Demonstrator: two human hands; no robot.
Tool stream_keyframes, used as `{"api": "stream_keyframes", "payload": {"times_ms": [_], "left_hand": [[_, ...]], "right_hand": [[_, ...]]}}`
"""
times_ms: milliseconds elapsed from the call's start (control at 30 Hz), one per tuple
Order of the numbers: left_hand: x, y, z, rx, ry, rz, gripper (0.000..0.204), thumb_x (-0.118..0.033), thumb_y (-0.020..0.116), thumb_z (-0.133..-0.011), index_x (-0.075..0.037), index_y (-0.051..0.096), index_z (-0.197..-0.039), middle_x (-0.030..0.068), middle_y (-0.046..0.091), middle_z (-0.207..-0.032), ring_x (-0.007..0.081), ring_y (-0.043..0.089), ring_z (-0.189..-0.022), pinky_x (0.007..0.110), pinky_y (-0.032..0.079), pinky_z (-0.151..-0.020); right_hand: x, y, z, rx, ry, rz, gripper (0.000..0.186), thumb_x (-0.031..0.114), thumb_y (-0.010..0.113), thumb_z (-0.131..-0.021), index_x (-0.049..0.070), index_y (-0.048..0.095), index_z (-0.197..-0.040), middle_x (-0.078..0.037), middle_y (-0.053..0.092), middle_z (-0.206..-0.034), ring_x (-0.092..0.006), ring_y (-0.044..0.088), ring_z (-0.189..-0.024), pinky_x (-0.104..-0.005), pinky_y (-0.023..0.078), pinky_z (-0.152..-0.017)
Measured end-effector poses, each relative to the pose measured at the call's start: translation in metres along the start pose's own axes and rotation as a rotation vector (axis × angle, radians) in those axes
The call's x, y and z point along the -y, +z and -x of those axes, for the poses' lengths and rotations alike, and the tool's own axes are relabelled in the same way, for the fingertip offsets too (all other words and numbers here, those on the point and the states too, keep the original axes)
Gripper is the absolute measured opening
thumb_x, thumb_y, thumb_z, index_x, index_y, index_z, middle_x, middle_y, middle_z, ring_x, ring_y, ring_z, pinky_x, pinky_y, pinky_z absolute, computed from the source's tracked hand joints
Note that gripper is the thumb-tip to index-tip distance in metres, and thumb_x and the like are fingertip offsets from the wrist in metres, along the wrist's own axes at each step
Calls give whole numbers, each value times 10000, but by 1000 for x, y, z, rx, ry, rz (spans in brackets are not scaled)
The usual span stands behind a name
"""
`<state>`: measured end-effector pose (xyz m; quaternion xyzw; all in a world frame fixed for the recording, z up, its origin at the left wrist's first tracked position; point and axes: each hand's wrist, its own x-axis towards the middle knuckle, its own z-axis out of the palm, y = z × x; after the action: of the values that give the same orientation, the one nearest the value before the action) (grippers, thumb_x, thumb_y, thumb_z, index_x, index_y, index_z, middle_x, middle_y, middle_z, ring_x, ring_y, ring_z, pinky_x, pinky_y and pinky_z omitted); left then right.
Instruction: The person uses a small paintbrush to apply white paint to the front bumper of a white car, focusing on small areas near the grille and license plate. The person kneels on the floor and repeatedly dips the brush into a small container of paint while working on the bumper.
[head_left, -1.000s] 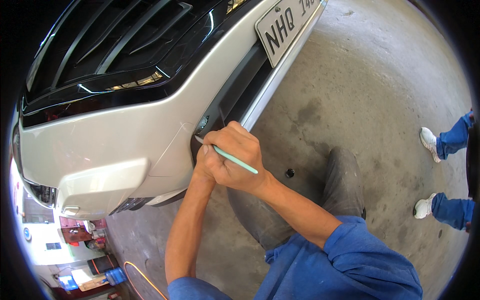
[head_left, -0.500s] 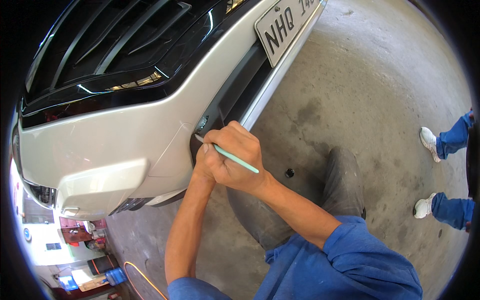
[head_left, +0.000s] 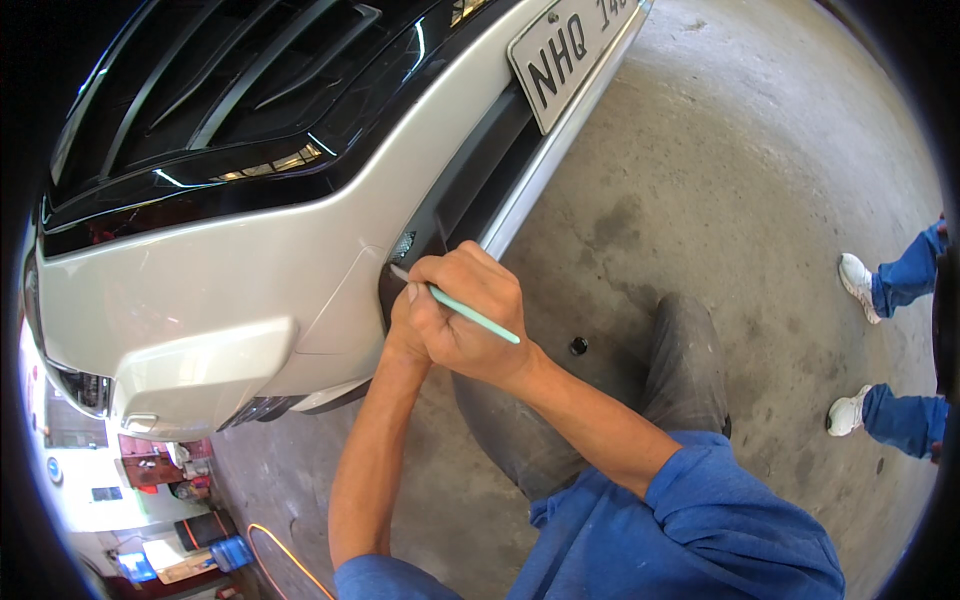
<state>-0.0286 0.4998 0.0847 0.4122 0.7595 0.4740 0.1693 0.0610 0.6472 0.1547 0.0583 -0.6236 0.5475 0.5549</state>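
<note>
Mint-green handle: one slim brush (head_left: 475, 316), clamped in the fingers of the right hand (head_left: 482, 290), its pale tip at the dark trim (head_left: 390, 292), just below a small clear lens (head_left: 404, 246); contact cannot be told. Left hand (head_left: 404, 328): against the right hand, fingers mostly hidden, grip cannot be told. Car bumper (head_left: 225, 262): pearly white, beside both hands. Small black pot (head_left: 579, 346): on the concrete floor (head_left: 650, 215), between grey trouser legs (head_left: 685, 360).

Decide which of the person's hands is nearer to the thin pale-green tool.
Right. The right hand grips the thin pale-green tool; the left hand, partly hidden, sits against the right one, below the tool's tip in the picture.
</note>
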Motion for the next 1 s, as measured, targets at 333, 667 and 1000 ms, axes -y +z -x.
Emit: {"api": "stream_keyframes", "payload": {"times_ms": [333, 667, 1000], "left_hand": [[-1, 0, -1, -7, 3, -4, 209, -259, 509, -1035, -76, 604, -1067, 18, 625, -1063, 138, 615, -991, 296, 506, -858], [-2, 2, 2, -12, 3, -7, 207, -259, 508, -1035, -74, 597, -1058, 21, 617, -1054, 141, 609, -985, 299, 503, -857], [-2, 3, -1, -21, 4, -12, 206, -259, 508, -1034, -71, 590, -1049, 24, 608, -1045, 143, 604, -979, 301, 500, -856]], "right_hand": [[-2, 1, 1, -23, 17, -3, 75, -11, 689, -763, -3, 694, -837, -91, 645, -708, -222, 567, -588, -333, 464, -536], [-2, 0, 1, -38, 51, 0, 62, -10, 692, -783, -6, 703, -844, -89, 658, -725, -223, 584, -605, -335, 478, -544], [0, 0, 2, -67, 94, 12, 56, -3, 695, -783, -6, 703, -838, -92, 670, -731, -222, 591, -609, -340, 489, -558]]}}
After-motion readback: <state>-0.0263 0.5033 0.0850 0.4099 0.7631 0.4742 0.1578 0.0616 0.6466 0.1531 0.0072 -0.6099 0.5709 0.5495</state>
